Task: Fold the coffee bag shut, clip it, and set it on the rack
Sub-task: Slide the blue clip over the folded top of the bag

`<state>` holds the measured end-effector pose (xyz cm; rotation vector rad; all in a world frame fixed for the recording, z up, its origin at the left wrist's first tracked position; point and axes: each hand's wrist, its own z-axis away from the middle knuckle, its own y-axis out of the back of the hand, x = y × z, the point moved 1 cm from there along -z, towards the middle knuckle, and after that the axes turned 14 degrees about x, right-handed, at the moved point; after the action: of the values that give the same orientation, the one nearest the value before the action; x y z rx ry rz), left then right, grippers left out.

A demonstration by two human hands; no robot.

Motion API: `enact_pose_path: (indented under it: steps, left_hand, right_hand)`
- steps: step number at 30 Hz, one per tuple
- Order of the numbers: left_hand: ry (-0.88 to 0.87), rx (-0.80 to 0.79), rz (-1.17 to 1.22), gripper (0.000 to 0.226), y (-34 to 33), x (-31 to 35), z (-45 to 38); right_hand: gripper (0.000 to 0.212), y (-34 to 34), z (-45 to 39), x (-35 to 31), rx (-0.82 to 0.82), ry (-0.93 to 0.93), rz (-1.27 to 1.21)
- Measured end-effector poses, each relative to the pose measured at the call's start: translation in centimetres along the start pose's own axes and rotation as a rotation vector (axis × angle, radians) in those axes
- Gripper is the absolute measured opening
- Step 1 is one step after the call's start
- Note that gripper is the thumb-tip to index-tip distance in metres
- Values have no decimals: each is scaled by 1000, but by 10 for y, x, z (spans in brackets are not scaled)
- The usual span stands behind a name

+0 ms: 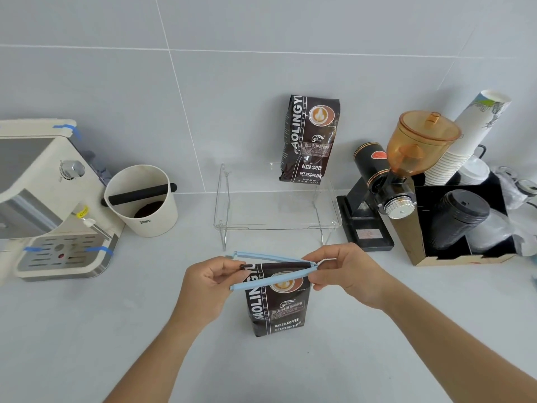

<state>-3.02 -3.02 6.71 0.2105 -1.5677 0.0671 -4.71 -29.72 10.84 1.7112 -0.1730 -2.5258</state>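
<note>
Coffee bag (276, 306) first: it is standing upright on the counter (87, 330) right in front of us, just under our two hands. We are holding its folded top between the two arms of a long blue clip (273, 279).

Our left hand (209, 286) is pinching the open end of the clip and the top corner of the bag together. Our right hand (348, 274) is pinching the other end, where the two blue arms are joined. So both hands are closed on the clip.

We are judging that the fold is done, because the top of the bag is looking flat and short. The clip is not snapped yet. Its two arms are gaping apart on our left-hand side, one in front of the bag top and one behind it. We think pressing them together comes next.

Past our hands, a clear rack (276, 207) is waiting near the wall. Another coffee bag (311, 141) is already sitting on it, leaning back on the wall, well beyond our right hand. The left part of the rack is looking free for our bag. So clipping and putting away are still left.
</note>
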Motion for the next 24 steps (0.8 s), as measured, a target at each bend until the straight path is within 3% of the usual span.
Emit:
enact_pose_path:
  steps: [10, 15, 18, 20, 24]
  left_hand:
    - [-29, -42, -52, 51, 8, 2, 0]
    - [-33, 9, -26, 36, 17, 8, 7]
    - [-160, 74, -143, 29, 35, 14, 5]
    - [-218, -17, -285, 38, 44, 18, 2]
    - [-160, -287, -530, 57, 34, 19, -5]
  right_hand:
    - [16, -5, 0, -10, 30, 108, 146]
    - [18, -8, 0, -1, 74, 166, 92]
    - [21, -9, -2, 4, 92, 178, 52]
    - [21, -11, -3, 6, 97, 184, 38]
    - [16, -13, -2, 10, 116, 198, 26]
